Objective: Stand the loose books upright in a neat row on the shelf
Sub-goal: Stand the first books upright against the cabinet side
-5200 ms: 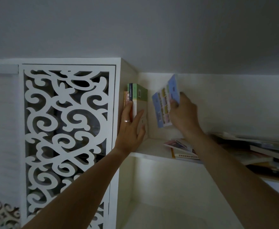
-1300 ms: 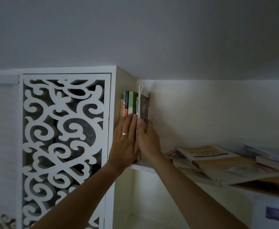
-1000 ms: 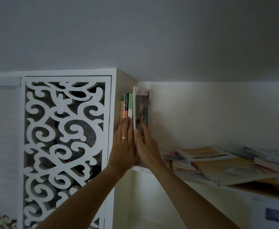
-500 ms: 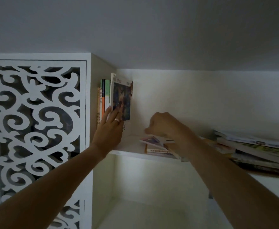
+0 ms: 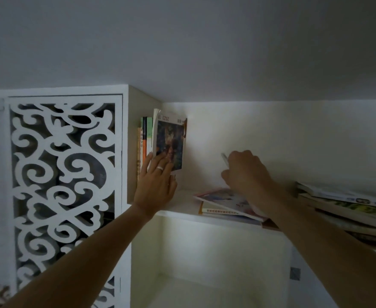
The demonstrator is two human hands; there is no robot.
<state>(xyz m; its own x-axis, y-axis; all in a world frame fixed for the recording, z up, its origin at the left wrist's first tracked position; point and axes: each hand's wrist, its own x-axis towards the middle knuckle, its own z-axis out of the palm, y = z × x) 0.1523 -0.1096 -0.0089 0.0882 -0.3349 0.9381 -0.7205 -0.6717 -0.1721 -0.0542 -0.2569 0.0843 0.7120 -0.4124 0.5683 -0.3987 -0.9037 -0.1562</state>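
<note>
Scrollwork cabinet door (image 5: 64, 185), white cut-out panel: one, at the left of the view, just beside the open shelf bay.

Shelf (image 5: 182, 207), white: one board in view, with a lower compartment beneath it holding nothing I can make out.

Upright row (image 5: 145, 138), against the left wall of the bay: about four books standing; the narrow spines are hard to separate, so the count is approximate. The outermost is a magazine (image 5: 170, 143) with a dark picture cover, standing upright with its top left corner curled.

Loose books lying flat on the shelf: two groups. The near stack (image 5: 224, 206), between your hands and slightly right, shows two or three items, a pink-edged cover uppermost. The far stack (image 5: 347, 210), at the right edge, shows at least four, partly cut off by the frame.

Your left hand (image 5: 155, 185): fingers straight and spread, pressed flat on the lower part of the magazine cover, holding nothing. One ring on it.

Your right hand (image 5: 246, 172): above the near stack, fingers curled round a thin pale item (image 5: 224, 160), only its edge visible; I cannot tell what it is.
</note>
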